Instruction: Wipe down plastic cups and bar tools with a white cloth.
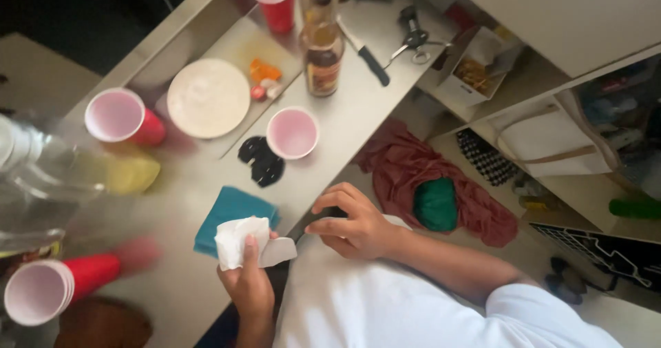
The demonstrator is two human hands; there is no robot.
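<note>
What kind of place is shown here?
Probably a home kitchen counter: on it lie a cutting board with cut food, a knife, a sauce bottle and red cups. The left hand holds a paper towel.

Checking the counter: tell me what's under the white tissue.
The left hand grips the white tissue; beneath it lies a teal cloth on the counter. The cloth's covered part stays hidden.

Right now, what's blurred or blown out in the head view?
Head view: the clear glass bottle at the left edge and the stacked red plastic cups are smeared with blur; the round white plate is blown out; the left hand holding the crumpled white tissue stays fairly sharp.
</note>
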